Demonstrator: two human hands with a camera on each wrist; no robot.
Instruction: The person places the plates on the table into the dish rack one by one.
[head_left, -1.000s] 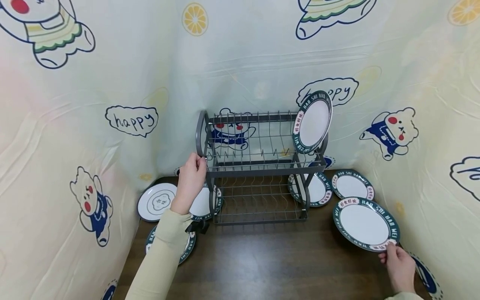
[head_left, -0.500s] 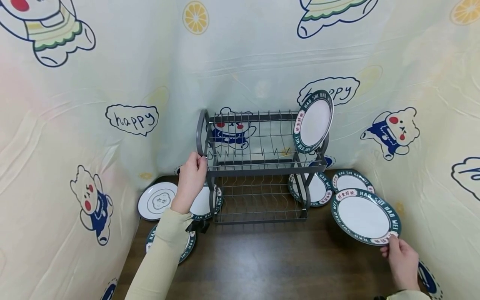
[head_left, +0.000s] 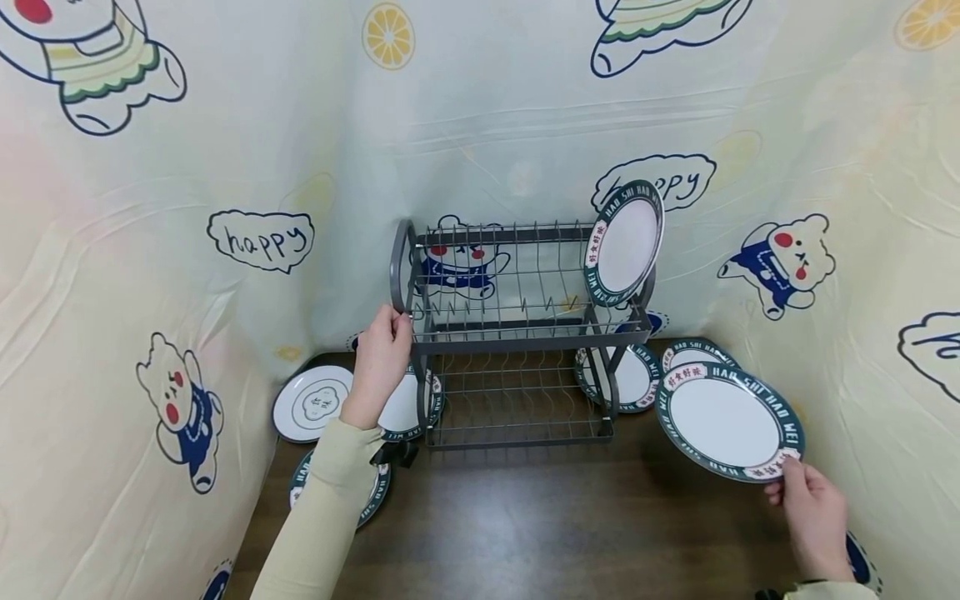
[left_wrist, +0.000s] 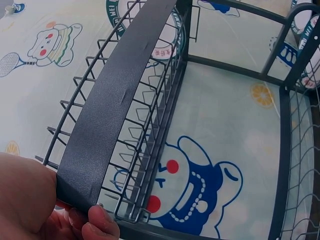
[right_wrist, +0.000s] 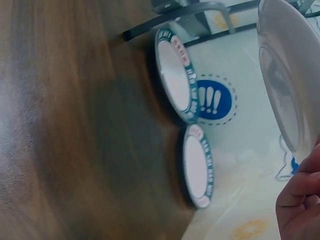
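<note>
A dark grey two-tier dish rack [head_left: 517, 342] stands against the back cloth. My left hand [head_left: 380, 358] grips its upper left front corner; in the left wrist view the fingers [left_wrist: 102, 222] curl under the rack's flat front bar [left_wrist: 107, 100]. One green-rimmed white plate [head_left: 625, 246] stands tilted in the upper tier at the right end. At the right, my right hand [head_left: 813, 512] pinches the near right rim of another green-rimmed plate [head_left: 727, 421], held above the table. Its white underside [right_wrist: 287, 75] shows in the right wrist view.
Two more plates lie at the right back, one behind the rack's leg [head_left: 637, 379] and one partly covered by the held plate [head_left: 693, 352]. On the left lie an upside-down plate [head_left: 311, 404] and two others partly behind the left arm. Patterned cloth [head_left: 487, 108] encloses the brown table [head_left: 525, 517].
My right hand has raised the plate a little, up and away from the table's front, so it covers more of the plate behind. The left hand keeps its grip on the rack.
</note>
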